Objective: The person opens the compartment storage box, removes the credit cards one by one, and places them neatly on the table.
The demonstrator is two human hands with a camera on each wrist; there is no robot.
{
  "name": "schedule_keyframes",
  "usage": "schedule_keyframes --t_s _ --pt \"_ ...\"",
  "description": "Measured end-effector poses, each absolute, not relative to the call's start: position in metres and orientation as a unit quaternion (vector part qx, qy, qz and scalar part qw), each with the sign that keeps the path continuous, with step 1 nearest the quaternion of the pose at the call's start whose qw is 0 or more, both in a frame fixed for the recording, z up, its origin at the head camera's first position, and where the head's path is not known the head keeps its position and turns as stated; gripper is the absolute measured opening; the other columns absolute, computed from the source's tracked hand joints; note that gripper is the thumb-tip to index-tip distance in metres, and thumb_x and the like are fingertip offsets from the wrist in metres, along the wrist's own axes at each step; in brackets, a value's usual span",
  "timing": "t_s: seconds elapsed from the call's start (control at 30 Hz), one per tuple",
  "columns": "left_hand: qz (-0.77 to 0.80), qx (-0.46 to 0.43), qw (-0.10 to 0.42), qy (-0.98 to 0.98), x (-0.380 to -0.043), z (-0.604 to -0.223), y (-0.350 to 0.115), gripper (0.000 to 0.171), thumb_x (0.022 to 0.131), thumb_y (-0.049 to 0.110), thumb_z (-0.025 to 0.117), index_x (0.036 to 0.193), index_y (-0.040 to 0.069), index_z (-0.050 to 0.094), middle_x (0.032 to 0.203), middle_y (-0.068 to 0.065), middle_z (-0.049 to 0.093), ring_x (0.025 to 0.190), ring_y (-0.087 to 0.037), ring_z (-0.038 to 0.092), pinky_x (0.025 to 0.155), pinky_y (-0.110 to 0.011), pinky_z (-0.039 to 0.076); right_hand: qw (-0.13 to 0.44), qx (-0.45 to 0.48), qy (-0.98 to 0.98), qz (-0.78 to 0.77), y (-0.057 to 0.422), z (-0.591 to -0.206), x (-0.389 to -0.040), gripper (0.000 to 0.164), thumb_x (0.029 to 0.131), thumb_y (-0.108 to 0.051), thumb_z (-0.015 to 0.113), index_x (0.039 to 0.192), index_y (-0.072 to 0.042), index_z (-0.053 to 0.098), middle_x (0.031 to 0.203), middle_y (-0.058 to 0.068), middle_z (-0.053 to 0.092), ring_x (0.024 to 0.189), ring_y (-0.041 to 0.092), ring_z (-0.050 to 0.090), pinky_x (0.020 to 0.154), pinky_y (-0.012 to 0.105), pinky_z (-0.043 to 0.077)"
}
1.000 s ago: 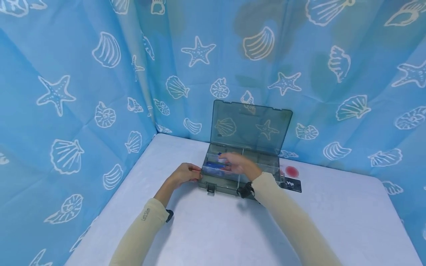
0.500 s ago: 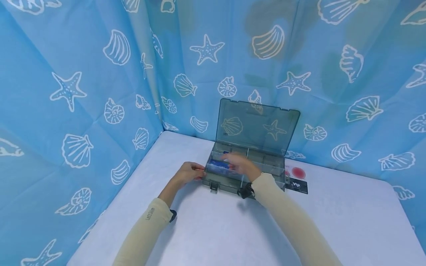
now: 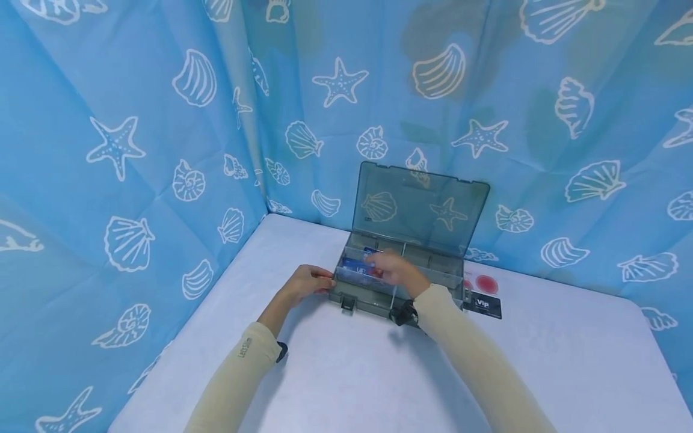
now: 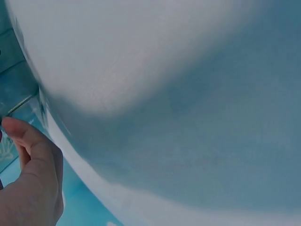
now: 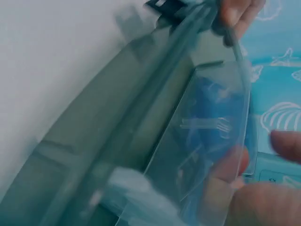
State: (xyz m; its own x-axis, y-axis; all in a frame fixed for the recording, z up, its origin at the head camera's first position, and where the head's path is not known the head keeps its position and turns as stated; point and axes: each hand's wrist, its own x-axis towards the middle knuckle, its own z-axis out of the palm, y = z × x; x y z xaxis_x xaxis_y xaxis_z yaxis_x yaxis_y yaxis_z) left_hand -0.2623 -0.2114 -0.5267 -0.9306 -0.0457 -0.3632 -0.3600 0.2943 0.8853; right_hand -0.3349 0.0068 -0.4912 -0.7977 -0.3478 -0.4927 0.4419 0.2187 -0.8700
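A clear grey compartment box [image 3: 360, 299] stands on the white table with its lid [image 3: 419, 204] upright. Blue cards [image 3: 354, 264] stand in its left compartment, which shows through the clear wall in the right wrist view as blue cards [image 5: 211, 103]. My left hand [image 3: 303, 284] grips the box's left end, its thumb [image 4: 28, 141] against the box corner [image 4: 16, 89]. My right hand [image 3: 391, 267] reaches into the box and pinches a blue card with its fingertips [image 5: 233, 165]. How the rest of that hand lies is hidden.
A black VIP card [image 3: 485, 304] and a white card with a red dot [image 3: 482, 282] lie on the table right of the box. Blue shell-print curtains [image 3: 135, 180] close in the left and back. Bare table [image 3: 352, 373] stretches toward me.
My right hand has shifted slightly back and left over the blue cards. The left hand stays on the box's end. The head view has drifted a little.
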Motion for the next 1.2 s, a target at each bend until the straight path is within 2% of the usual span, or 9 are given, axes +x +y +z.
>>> schedule_keyframes --t_s 0.07,0.13,0.2,0.27,0.47,0.63,0.77,0.93,1.2 --pt "0.578 -0.129 0.137 0.794 -0.263 -0.527 -0.212 0.028 0.085 0.015 0.077 0.109 0.005 0.068 0.101 -0.009 0.066 0.087 -0.02 0.065 0.08 -0.032 0.056 0.294 -0.001 0.747 -0.597 0.007 -0.493 -0.333 0.032 0.095 0.001 0.055 0.123 0.016 0.052 0.113 0.017 0.055 0.078 0.015 0.056 0.071 0.024 0.051" --pt "0.577 -0.127 0.139 0.795 -0.263 -0.527 -0.213 0.028 0.085 0.016 0.076 0.11 0.006 0.068 0.102 -0.009 0.066 0.088 -0.02 0.065 0.08 -0.032 0.055 0.27 -0.026 0.766 -0.582 0.008 -0.496 -0.332 0.028 0.094 0.002 0.056 0.119 0.016 0.057 0.114 0.021 0.06 0.091 0.023 0.061 0.079 0.027 0.054" --pt "0.578 -0.124 0.142 0.794 -0.263 -0.527 -0.214 0.029 0.085 0.017 0.076 0.111 0.006 0.068 0.103 -0.009 0.066 0.088 -0.02 0.065 0.081 -0.032 0.055 0.249 -0.045 0.777 -0.576 0.01 -0.498 -0.331 0.028 0.094 0.003 0.055 0.119 0.015 0.059 0.12 0.024 0.061 0.104 0.03 0.062 0.088 0.033 0.053" --pt "0.582 -0.122 0.143 0.791 -0.263 -0.528 -0.214 0.03 0.085 0.018 0.076 0.111 0.006 0.067 0.104 -0.009 0.066 0.089 -0.02 0.065 0.081 -0.032 0.055 0.236 -0.048 0.779 -0.579 0.013 -0.501 -0.331 0.027 0.093 0.006 0.055 0.119 0.013 0.061 0.122 0.025 0.061 0.109 0.032 0.062 0.091 0.035 0.052" --pt "0.59 -0.117 0.141 0.787 -0.264 -0.53 -0.215 0.031 0.085 0.016 0.076 0.112 0.004 0.067 0.104 -0.01 0.066 0.088 -0.021 0.065 0.08 -0.032 0.056 0.155 -0.102 0.819 -0.543 0.019 -0.505 -0.327 0.021 0.09 0.011 0.059 0.109 0.01 0.068 0.106 0.023 0.067 0.087 0.024 0.069 0.077 0.031 0.057" --pt "0.589 -0.115 0.145 0.786 -0.264 -0.53 -0.214 0.028 0.087 0.016 0.075 0.111 0.004 0.068 0.102 -0.01 0.066 0.088 -0.021 0.065 0.08 -0.032 0.056 0.092 -0.123 0.861 -0.485 0.019 -0.5 -0.324 0.015 0.089 -0.003 0.069 0.103 -0.003 0.074 0.098 0.012 0.072 0.082 0.02 0.068 0.07 0.032 0.057" --pt "0.59 -0.116 0.147 0.786 -0.265 -0.531 -0.212 0.027 0.087 0.016 0.074 0.111 0.004 0.067 0.102 -0.01 0.066 0.088 -0.021 0.065 0.08 -0.032 0.056 0.079 -0.134 0.868 -0.472 0.024 -0.496 -0.323 0.015 0.09 -0.012 0.071 0.104 -0.008 0.076 0.103 0.009 0.072 0.089 0.023 0.068 0.073 0.036 0.056" --pt "0.587 -0.114 0.145 0.788 -0.265 -0.533 -0.21 0.029 0.086 0.018 0.076 0.111 0.006 0.067 0.103 -0.009 0.066 0.089 -0.022 0.065 0.08 -0.033 0.056 0.079 -0.134 0.837 -0.524 0.042 -0.489 -0.325 0.019 0.09 -0.016 0.071 0.106 -0.008 0.075 0.102 0.01 0.072 0.089 0.023 0.069 0.075 0.039 0.058" --pt "0.586 -0.106 0.138 0.792 -0.26 -0.531 -0.214 0.03 0.085 0.018 0.076 0.111 0.005 0.067 0.106 -0.01 0.065 0.091 -0.021 0.065 0.083 -0.034 0.055 0.119 -0.081 0.766 -0.627 0.107 -0.477 -0.317 0.036 0.092 -0.019 0.069 0.123 0.0 0.064 0.118 0.02 0.064 0.099 0.027 0.068 0.084 0.044 0.055"
